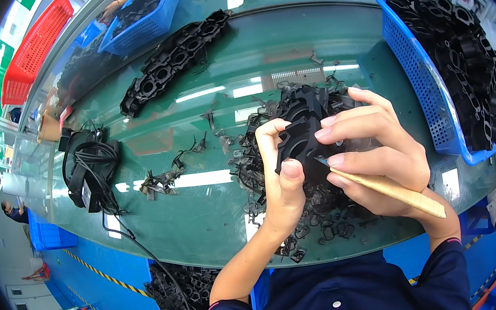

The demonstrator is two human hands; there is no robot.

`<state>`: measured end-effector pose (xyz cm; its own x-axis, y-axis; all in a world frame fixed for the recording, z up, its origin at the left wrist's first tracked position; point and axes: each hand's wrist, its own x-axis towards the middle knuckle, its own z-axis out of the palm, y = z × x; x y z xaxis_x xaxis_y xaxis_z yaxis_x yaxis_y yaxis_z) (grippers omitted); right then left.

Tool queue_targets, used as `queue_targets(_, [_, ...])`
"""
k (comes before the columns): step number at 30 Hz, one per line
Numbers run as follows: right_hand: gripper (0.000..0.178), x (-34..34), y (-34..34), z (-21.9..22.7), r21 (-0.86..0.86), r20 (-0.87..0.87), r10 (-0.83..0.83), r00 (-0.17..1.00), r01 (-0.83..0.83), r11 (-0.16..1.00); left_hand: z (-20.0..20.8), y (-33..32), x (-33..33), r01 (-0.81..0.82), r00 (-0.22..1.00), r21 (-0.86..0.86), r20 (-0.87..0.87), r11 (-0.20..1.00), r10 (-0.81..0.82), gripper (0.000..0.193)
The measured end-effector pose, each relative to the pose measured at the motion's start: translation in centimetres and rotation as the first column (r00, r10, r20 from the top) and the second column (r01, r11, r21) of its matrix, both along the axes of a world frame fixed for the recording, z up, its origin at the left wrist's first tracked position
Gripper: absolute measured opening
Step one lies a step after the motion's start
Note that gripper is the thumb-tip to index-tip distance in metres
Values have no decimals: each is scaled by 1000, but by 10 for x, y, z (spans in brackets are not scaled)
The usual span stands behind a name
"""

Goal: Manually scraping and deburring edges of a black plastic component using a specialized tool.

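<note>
The left hand [281, 182] is clamped on a black plastic part [301, 125], thumb on the near side, holding it up above the table [208, 236] just left of the right hand [382, 149]. The right hand grips a small knife [394, 192] with a pale yellow handle, its fingertips close against the part; the blade is mostly hidden, so whether it touches the plastic is hard to tell. Black scraps [326, 227] lie heaped below and around both hands. Left of the left hand sits a smaller pile of trimmings [162, 180], and farther left a coiled black cable [92, 160]. Beyond that hand lies a long black piece [173, 62]. Right of the right hand stands a blue basket [415, 71] full of black parts [464, 63].
</note>
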<state>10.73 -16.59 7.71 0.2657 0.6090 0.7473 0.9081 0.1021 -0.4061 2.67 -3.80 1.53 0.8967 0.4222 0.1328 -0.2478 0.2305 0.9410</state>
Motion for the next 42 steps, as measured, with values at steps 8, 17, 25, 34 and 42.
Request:
queue_targets(8, [33, 1, -3, 4, -103, 219, -61, 974, 86, 991, -2, 3, 1, 1, 1000, 19, -21, 1000, -1, 80])
queue_targets(17, [14, 7, 1, -3, -53, 534, -39, 844, 79, 995, 6, 1, 2, 43, 999, -12, -1, 999, -43, 58])
queue_targets(25, [16, 12, 5, -19, 93, -226, 88, 970, -69, 993, 4, 5, 5, 168, 968, -69, -175, 983, -178, 64])
queue_targets(34, [14, 17, 6, -23, 285, -750, 301, 589, -123, 951, 14, 5, 5, 242, 944, -160, -191, 957, -271, 69])
queue_targets(42, [11, 24, -4, -3, 245, -427, 33, 904, 81, 966, 10, 7, 7, 239, 953, -271, -118, 932, -279, 64])
